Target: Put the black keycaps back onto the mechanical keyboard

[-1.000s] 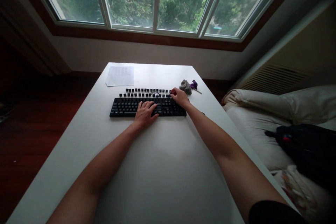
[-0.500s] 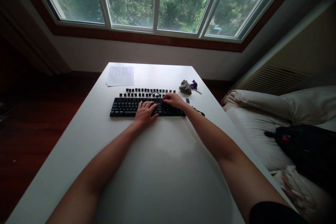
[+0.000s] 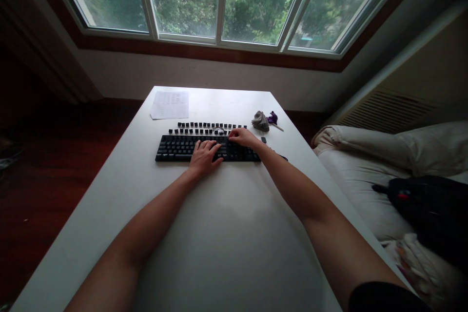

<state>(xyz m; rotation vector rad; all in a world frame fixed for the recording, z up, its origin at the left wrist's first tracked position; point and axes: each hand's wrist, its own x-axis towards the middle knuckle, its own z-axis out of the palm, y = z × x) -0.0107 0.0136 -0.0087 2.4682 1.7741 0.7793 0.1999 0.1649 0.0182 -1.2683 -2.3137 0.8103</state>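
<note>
A black keyboard (image 3: 171,148) lies across the white table. My left hand (image 3: 204,156) rests on its middle with fingers spread, holding nothing. At the keyboard's far edge, right of centre, my right hand (image 3: 242,137) has its thumb and fingers pinched together; whatever is between the fingertips is too small and hidden to make out. Behind the keyboard stand two rows of loose black keycaps (image 3: 192,131). A thin pale ring-like piece (image 3: 218,130) lies among the keycaps, just left of my right fingertips.
Printed paper sheets (image 3: 170,105) lie at the table's far left. A crumpled grey cloth (image 3: 260,121) and a purple item with a pale stick (image 3: 272,118) sit at the far right. A small dark block (image 3: 263,140) is beside my right wrist. A sofa (image 3: 351,180) borders the table's right.
The whole view has shifted slightly. My left hand stays spread on the keyboard, and my right hand stays pinched at its far edge with hardly any movement.
</note>
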